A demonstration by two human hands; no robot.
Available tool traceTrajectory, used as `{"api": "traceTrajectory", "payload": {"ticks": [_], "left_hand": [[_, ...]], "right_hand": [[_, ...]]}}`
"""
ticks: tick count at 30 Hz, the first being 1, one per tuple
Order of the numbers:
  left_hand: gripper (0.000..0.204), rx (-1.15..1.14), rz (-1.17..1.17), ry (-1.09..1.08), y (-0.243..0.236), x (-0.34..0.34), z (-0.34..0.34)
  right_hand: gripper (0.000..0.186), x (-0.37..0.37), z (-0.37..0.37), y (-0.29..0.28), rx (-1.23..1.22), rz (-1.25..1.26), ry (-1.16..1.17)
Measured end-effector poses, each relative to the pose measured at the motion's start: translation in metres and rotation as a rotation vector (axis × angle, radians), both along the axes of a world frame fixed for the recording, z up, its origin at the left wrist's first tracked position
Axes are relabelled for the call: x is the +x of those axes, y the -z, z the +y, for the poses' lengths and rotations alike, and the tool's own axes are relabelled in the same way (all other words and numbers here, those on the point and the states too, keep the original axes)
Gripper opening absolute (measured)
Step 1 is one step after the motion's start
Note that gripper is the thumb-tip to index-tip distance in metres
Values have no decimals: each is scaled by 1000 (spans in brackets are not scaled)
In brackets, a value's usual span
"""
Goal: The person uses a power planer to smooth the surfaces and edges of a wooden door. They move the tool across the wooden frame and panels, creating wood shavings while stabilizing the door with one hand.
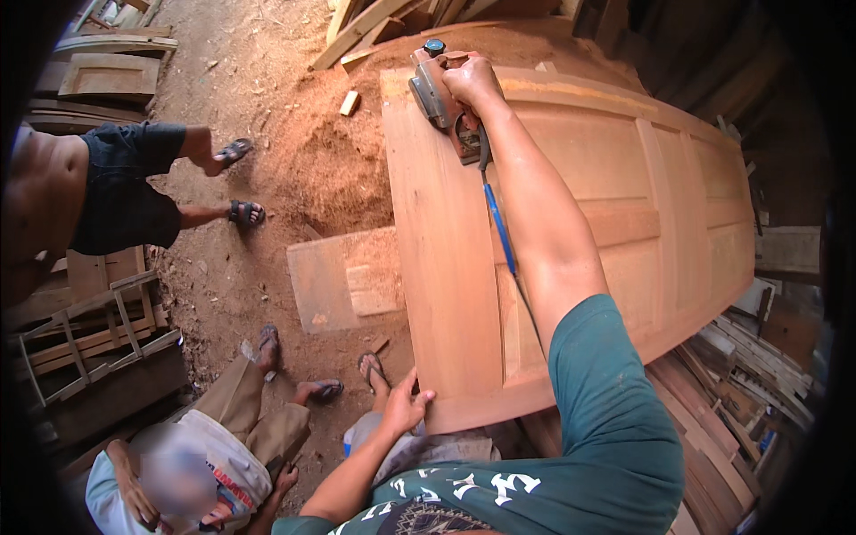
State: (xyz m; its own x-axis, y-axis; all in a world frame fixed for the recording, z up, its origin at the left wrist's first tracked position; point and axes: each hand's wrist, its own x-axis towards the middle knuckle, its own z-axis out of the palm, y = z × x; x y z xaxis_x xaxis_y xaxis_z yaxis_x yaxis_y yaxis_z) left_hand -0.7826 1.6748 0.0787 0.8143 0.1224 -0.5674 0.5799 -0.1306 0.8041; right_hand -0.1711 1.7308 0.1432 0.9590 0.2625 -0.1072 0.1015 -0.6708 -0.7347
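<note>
A panelled wooden door [446,232] lies flat in front of me, its left end plain and smooth. At the door's far left corner, my right hand [473,82] is closed around the handle of an electric planer [435,94], which rests on the wood. From the planer, a cord with a blue sleeve [499,223] trails back along my right forearm. My left hand [407,407] is at the near left corner, thumb on the door and index finger along its edge. The remaining fingers are partly hidden.
Reddish shavings [343,169] cover the ground beyond a flat board [325,281]. At the left stands a person in dark shorts [129,183]; another person sits at lower left in khaki trousers [276,437]. Timber pieces [366,31] lie at the back, and wooden planks [704,437] at the right.
</note>
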Motion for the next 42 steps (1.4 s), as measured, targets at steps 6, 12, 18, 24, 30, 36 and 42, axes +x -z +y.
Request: {"api": "traceTrajectory", "payload": {"ticks": [6,12,18,24,30,36,42], "left_hand": [[75,-6,83,122,7,5,26],[59,486,-390,166,-64,78,64],[70,377,-626,598,-85,48,-12],[64,508,-482,735,-83,25,-42],[51,606,-689,759,-69,48,-28],[40,713,-757,995,-68,102,3],[29,836,-765,1285,-67,178,48]], "right_hand": [[29,-175,-89,1,43,14,13],[25,-435,-210,-47,83,197,96],[18,-627,-281,-77,-32,374,259],[16,-663,-294,-73,-14,375,319],[17,-641,-286,-56,27,329,303],[18,-592,-265,-53,-6,267,241],[15,-520,-234,-52,2,224,164]]}}
